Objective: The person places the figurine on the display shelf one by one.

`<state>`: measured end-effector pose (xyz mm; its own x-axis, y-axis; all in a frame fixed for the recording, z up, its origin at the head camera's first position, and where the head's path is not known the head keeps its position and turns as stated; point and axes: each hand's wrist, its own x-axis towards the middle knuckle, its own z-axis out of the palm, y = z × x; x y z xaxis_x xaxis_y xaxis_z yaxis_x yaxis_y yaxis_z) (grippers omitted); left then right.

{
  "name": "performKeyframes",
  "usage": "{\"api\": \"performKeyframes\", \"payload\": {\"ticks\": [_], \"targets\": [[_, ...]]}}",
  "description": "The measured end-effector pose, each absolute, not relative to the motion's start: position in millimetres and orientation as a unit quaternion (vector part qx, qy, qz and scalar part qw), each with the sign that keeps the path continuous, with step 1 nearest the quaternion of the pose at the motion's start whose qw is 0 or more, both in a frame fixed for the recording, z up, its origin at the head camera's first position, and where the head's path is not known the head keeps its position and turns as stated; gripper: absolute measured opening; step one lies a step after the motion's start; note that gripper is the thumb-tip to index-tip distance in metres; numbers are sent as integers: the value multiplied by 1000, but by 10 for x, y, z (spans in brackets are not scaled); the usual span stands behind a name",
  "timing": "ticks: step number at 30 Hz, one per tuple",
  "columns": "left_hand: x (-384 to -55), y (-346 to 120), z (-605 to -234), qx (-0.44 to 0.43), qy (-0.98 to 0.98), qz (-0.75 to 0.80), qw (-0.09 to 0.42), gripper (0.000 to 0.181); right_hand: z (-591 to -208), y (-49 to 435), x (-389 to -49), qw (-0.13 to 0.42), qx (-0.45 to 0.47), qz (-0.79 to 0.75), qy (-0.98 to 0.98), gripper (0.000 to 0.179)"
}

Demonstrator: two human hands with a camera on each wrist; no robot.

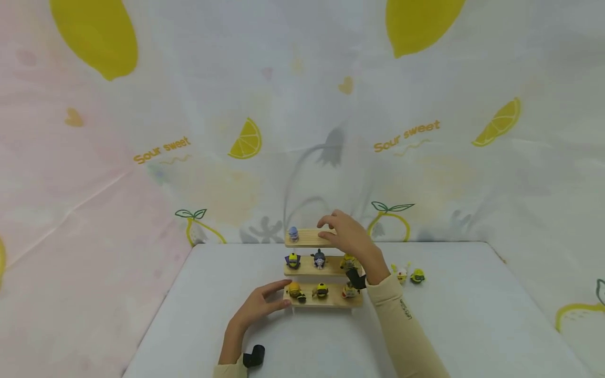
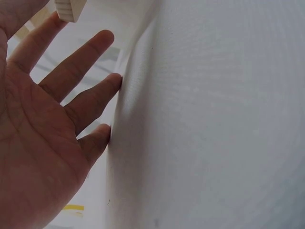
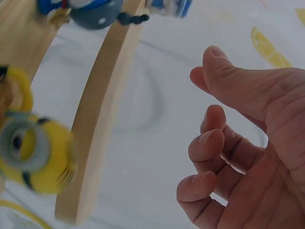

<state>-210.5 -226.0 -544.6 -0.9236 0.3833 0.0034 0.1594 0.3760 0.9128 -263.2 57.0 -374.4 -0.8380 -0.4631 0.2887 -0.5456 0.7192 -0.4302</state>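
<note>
A three-tier wooden display stand (image 1: 309,273) holds small toy figures. My left hand (image 1: 259,305) grips the left end of its lowest shelf, thumb in front and index finger behind; its other fingers stay spread in the left wrist view. Above the top shelf, my right hand (image 1: 348,233) hovers with loosely curled fingers and nothing visible in it. A light blue figure (image 1: 293,234) stands at the top shelf's left end. On the middle shelf are a caped figure (image 1: 293,260), a dark blue one (image 1: 319,259) and a yellow one (image 3: 40,152), partly behind my right wrist.
The lowest shelf carries three more yellow figures, one at its middle (image 1: 321,290). Right of the stand, a white-and-yellow figure (image 1: 400,274) and a green-yellow figure (image 1: 418,276) lie on the white table (image 1: 472,315). A lemon-print cloth (image 1: 302,105) hangs close behind the stand.
</note>
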Motion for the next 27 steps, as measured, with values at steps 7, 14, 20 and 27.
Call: {"api": "performKeyframes", "payload": {"ticks": [7, 14, 20, 27], "targets": [[-2108, -2268, -5451, 161, 831, 521, 109, 55, -3815, 741, -2603, 91, 260, 272, -922, 21], [-2095, -2255, -5448, 161, 828, 526, 112, 58, -3884, 904, -2530, 80, 222, 291, -927, 23], [-2106, -2259, -5444, 172, 828, 524, 102, 57, -3919, 1065, -2471, 109, 200, 309, -923, 22], [-2104, -2276, -5470, 175, 824, 528, 105, 59, -4023, 1259, -2405, 138, 174, 301, -927, 23]]}}
